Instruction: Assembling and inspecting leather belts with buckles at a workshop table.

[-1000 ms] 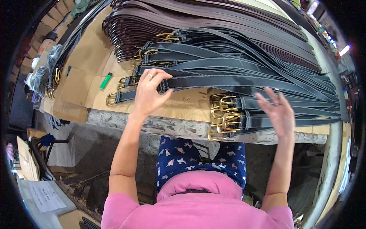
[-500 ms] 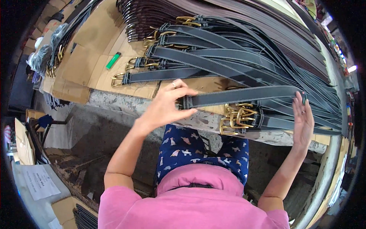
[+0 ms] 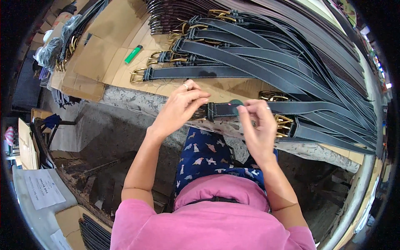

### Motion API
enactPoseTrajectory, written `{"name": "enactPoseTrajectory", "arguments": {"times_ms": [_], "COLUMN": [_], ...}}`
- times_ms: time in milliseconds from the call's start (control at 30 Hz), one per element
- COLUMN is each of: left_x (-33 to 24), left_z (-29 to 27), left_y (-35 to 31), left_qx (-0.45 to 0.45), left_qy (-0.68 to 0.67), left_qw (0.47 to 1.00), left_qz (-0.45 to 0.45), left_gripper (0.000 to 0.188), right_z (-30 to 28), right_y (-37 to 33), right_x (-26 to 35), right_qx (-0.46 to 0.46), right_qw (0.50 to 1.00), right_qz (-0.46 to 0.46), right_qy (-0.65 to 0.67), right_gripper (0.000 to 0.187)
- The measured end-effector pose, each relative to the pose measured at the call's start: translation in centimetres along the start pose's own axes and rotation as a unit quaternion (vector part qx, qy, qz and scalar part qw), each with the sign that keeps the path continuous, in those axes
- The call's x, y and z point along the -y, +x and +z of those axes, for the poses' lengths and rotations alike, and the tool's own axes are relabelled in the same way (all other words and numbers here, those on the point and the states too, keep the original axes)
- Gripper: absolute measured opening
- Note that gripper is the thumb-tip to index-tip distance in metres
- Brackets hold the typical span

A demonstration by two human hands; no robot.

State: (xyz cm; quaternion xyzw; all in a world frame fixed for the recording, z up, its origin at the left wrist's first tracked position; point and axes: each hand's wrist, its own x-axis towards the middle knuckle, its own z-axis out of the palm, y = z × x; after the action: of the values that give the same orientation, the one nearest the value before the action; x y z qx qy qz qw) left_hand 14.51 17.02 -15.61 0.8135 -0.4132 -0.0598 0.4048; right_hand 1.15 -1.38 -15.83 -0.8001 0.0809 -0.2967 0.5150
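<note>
A black belt (image 3: pixel 223 109) with pale edge stitching lies across the front of the bench, its buckle end partly behind my left hand. My left hand (image 3: pixel 177 104), a ring on one finger, is just above that end, fingertips pinched together; anything held in them is too small to make out. My right hand (image 3: pixel 258 127) is over the belt to the right, pinching a small dark green round-ended tool (image 3: pixel 236 106) with a red spot. Motion blurs the tool, so its exact kind is unclear. Beside the right hand are gold belt buckles (image 3: pixel 284 124).
Several black belts (image 3: pixel 233 54) with gold buckles spread over the bench. Brown straps (image 3: pixel 175 16) are stacked behind. A green lighter (image 3: pixel 133 54) lies on the cardboard (image 3: pixel 104 54). A rough pale log-like edge (image 3: pixel 129 102) borders the bench front. More belts hang at the far left.
My right hand has moved left from the belt's far stretch to near its buckle end, carrying the small tool. My left hand's spread fingers have closed into a pinch.
</note>
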Motion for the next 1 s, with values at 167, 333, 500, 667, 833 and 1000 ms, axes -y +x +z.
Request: {"name": "enactPoseTrajectory", "arguments": {"times_ms": [167,333,500,667,833,1000], "left_x": [0.0,-0.6,-0.9,-1.6,-1.0,-0.1], "left_z": [1.3,0.4,-0.4,-0.2,0.9,1.9], "left_y": [0.7,2.6,3.5,2.5,1.0,0.2], "left_qx": [0.010,0.104,0.167,0.153,0.051,-0.034], "left_qy": [0.065,0.097,0.181,0.202,0.170,0.145], "left_qw": [0.994,0.983,0.954,0.955,0.969,0.977], "left_qz": [0.086,0.120,0.170,0.154,0.169,0.154], "left_gripper": [0.023,0.024,0.015,0.011,0.013,0.019], "right_z": [1.7,1.5,1.6,2.2,2.7,3.0], "right_y": [0.5,0.6,0.6,0.4,0.0,-0.2], "right_x": [-0.8,-1.1,-0.7,-1.3,-1.8,-1.9], "right_qx": [-0.004,0.000,-0.007,0.001,-0.003,0.008], "right_qw": [0.998,0.999,0.999,1.000,0.999,1.000], "right_qz": [-0.010,0.037,0.036,0.013,0.028,0.012], "right_qy": [-0.059,-0.038,-0.038,-0.026,-0.018,-0.023], "right_gripper": [0.014,0.014,0.013,0.014,0.016,0.015]}}
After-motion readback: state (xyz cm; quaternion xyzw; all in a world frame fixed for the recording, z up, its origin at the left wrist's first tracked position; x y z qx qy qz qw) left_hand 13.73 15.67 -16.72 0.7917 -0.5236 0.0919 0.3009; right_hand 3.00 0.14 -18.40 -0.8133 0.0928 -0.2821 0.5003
